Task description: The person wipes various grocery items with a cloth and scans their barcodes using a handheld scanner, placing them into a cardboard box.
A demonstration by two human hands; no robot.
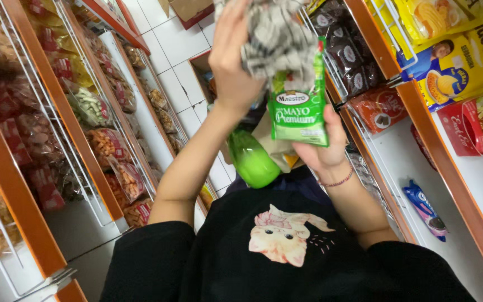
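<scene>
Left aisle: wire-fronted shelf (57, 106) with orange edging, stocked with clear bags of snacks (104, 142), well off to the left of both grips.

Left hand (233, 61): forearm raised steeply from the elbow, wrist straight, back of the hand toward the camera. Grip closed on a bunched grey-and-white striped cloth (278, 39), which bulges out to the right of the fingers.

Below that grip, between the two forearms: a green bottle (251, 159), rounded end toward the camera. Cannot tell what holds it.

Green sachet (297, 106): hangs straight below the cloth, its top edge touching or tucked under the cloth's folds. It stands upright in the right grip.

Right hand (322, 145): forearm angled up and inward, thin bracelet (336, 182) at the wrist. Grip closed on the sachet's lower edge, thumb at its right side, palm below it.

Right of that grip: a white shelf (403, 151) carrying a red box (378, 109); yellow packets (459, 67) above; a blue wrapped snack (425, 208) lower down.
</scene>
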